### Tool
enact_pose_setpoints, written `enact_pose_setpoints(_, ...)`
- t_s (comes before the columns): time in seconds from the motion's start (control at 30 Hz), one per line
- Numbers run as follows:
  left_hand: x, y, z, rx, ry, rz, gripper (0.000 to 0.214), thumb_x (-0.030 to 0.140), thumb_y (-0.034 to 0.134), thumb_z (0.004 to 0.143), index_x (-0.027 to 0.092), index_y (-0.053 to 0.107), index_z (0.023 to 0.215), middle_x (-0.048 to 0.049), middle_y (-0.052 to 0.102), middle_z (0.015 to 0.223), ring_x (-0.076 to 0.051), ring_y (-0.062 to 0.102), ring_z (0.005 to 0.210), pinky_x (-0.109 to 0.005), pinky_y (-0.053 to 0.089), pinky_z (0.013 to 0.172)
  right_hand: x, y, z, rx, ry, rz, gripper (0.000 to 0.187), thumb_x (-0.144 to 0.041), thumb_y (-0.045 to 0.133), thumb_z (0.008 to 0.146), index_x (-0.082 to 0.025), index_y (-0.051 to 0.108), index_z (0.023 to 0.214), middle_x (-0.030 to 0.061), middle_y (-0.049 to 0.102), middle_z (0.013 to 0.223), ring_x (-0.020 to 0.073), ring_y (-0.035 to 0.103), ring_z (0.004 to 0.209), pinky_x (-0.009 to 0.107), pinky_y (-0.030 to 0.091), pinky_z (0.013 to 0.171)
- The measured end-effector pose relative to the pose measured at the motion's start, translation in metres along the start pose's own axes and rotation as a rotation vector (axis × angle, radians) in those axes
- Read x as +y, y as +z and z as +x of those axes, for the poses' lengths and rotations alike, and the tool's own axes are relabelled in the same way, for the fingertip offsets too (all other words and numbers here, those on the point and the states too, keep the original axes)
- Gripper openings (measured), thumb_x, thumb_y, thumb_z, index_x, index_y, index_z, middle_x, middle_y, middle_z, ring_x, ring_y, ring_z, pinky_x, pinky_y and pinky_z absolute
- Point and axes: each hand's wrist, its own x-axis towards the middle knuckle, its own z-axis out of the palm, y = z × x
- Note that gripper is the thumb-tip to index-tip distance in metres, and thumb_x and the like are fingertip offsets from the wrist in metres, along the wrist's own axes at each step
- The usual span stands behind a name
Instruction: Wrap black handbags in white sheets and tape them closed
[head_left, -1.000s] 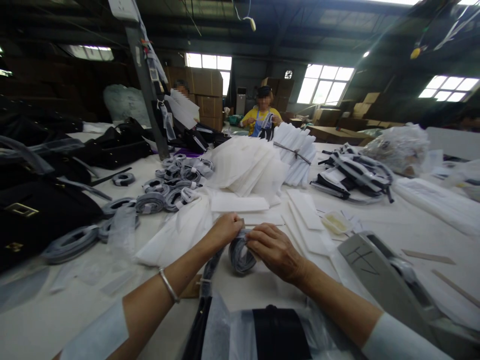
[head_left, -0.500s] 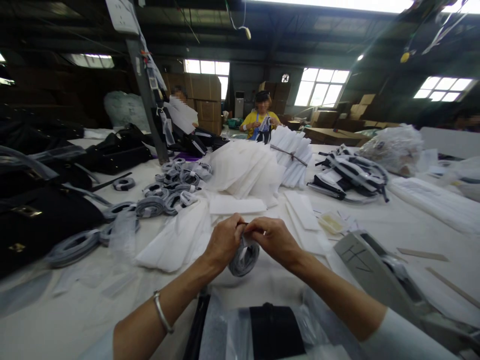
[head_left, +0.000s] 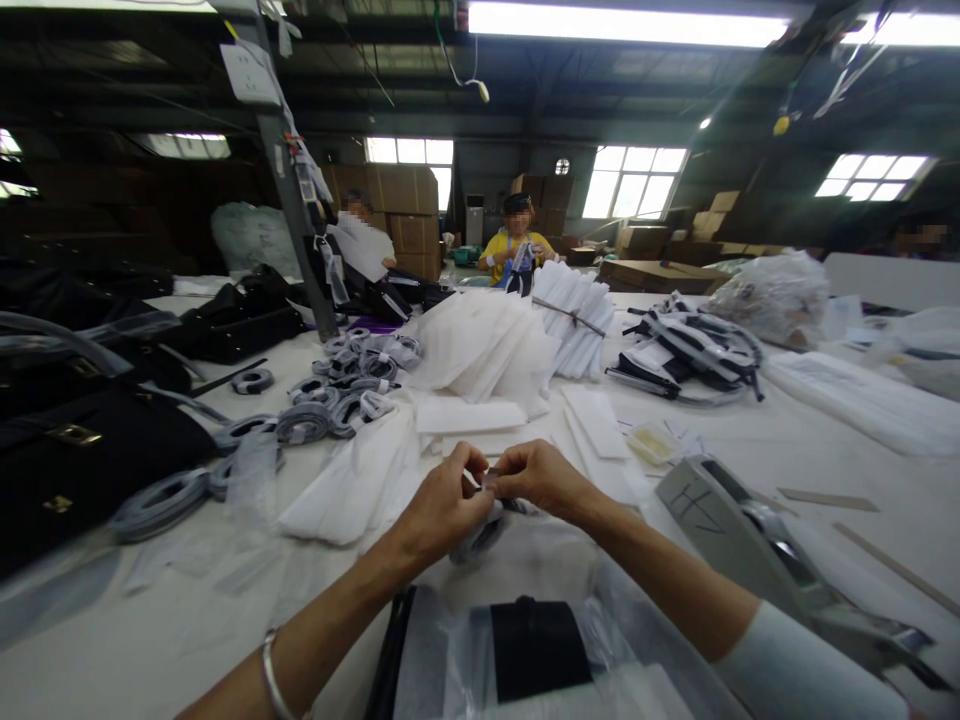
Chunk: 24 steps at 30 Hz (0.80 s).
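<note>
Over the white table [head_left: 82,640], 2 hands [head_left: 444,505] hold 1 grey coil [head_left: 475,540].

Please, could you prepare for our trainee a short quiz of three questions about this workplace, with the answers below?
1. Just below the fingers of the left hand and right hand is:
A) a cardboard box
B) a grey coil
C) a yellow cap
2. True or false: the grey machine is to the right of the right hand.
3. On which forearm is the silver-coloured bangle?

Key: 1. B; 2. True; 3. The left
</note>
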Motion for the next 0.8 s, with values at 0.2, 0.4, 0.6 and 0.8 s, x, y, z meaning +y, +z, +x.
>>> enact_pose_setpoints(0.2,-0.014,-0.001,-0.001,-0.084,0.009,0.111,0.025,0.025,0.059,0.072,0.02,0.058,0.096,-0.0003,0.066,0.085,-0.017,0.059,0.076,-0.027,0.041,0.067,-0.008,-0.001,-0.012,-0.015,-0.207,-0.221,0.007,-0.019,0.068,0.07,-0.016,0.075,0.068,-0.0014,0.068,0.061,0.0117,0.057,0.058,0.021,0.039,0.055)
enact_pose_setpoints(0.4,-0.029,-0.002,0.004,-0.195,-0.077,-0.05,0.025,0.033,0.063,0.072,0.017,0.068,0.09,-0.0006,0.068,0.079,-0.018,0.06,0.074,-0.027,0.042,0.067,-0.011,-0.003,-0.012,-0.016,-0.228,-0.398,0.015,-0.013,0.064,0.069,-0.018,0.078,0.073,-0.0008,0.071,0.063,0.0129,0.062,0.06,0.021,0.04,0.055)
enact_pose_setpoints(0.6,-0.032,0.009,0.007,-0.119,-0.116,-0.069,0.02,0.028,0.064,0.068,0.016,0.067,0.083,-0.0015,0.068,0.078,-0.018,0.06,0.074,-0.025,0.041,0.064,-0.01,-0.002,-0.01,-0.025,-0.085,-0.321,0.018,-0.011,0.067,0.063,-0.018,0.078,0.076,-0.0016,0.072,0.065,0.013,0.062,0.062,0.02,0.042,0.057)
enact_pose_setpoints(0.8,-0.033,0.009,0.006,-0.077,-0.118,-0.046,0.018,0.028,0.067,0.065,0.017,0.063,0.079,0.0002,0.065,0.075,-0.017,0.057,0.072,-0.025,0.038,0.062,-0.007,0.002,-0.007,0.009,0.033,-0.256,0.016,-0.015,0.071,0.06,-0.017,0.078,0.074,-0.0015,0.071,0.065,0.0124,0.059,0.062,0.02,0.041,0.056)
